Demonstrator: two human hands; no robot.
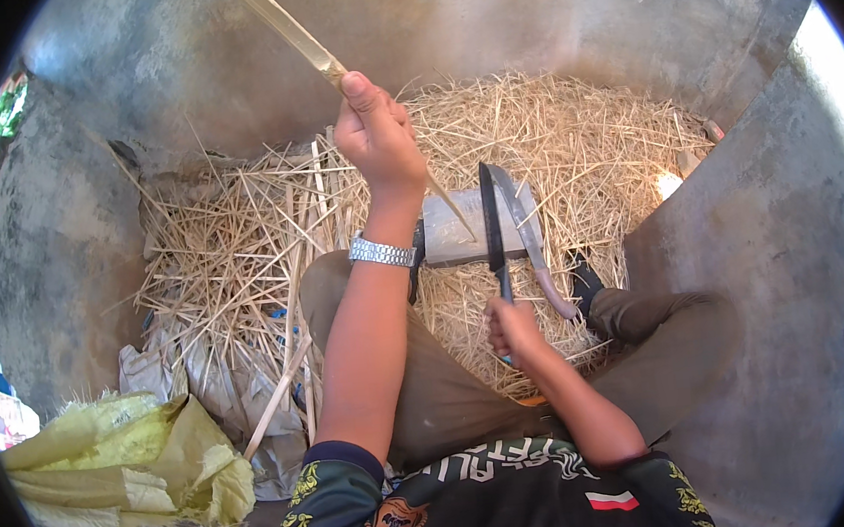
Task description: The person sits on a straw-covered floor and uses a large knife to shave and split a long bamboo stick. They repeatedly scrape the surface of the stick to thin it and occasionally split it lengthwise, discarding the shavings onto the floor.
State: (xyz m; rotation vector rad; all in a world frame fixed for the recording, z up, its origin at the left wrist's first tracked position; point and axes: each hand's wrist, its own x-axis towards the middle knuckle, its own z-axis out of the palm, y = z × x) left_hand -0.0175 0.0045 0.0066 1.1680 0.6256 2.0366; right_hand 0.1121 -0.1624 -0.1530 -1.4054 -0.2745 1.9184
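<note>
My left hand (377,132) is raised in front of me, closed around a long split bamboo strip (291,32). The strip slants from the upper left through my fist, and its thin lower end comes down over a grey block (454,231). Nearer my lap, my right hand (514,332) grips the handle of a knife with a dark straight blade (491,219). That blade points away from me, over the block. Just right of it lies a second, curved machete (528,234) with a worn wooden handle, partly across the block's right side.
Straw-like shavings (540,123) cover the floor between grey concrete walls (751,355). Longer bamboo sticks (230,250) lie heaped at left. A torn yellow-green sack (140,479) sits at lower left. My bent legs (667,363) flank the block.
</note>
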